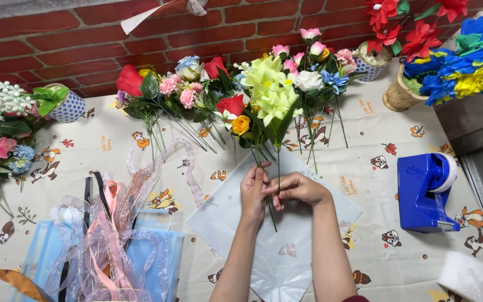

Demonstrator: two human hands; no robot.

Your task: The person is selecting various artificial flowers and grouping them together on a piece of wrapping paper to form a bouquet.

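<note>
Gripping flower stems (pixel 269 168) together: left hand (pixel 254 193) and right hand (pixel 297 188), fingers closed round them, above clear wrapping sheet (pixel 286 251). Ribbon tangle (pixel 107 235) left of sheet, blue tape dispenser (pixel 423 193) right. Loose artificial flowers (pixel 197 89) beyond sheet, by brick wall (pixel 85 50).

Bright, even light is falling from above, leaving only faint, soft shadows under the artificial flowers (pixel 264 95). The clear wrapping sheet (pixel 278 246) is catching a pale sheen. Focus is holding sharp throughout; the brick wall (pixel 241 28) is bowing slightly from wide-angle distortion.
</note>
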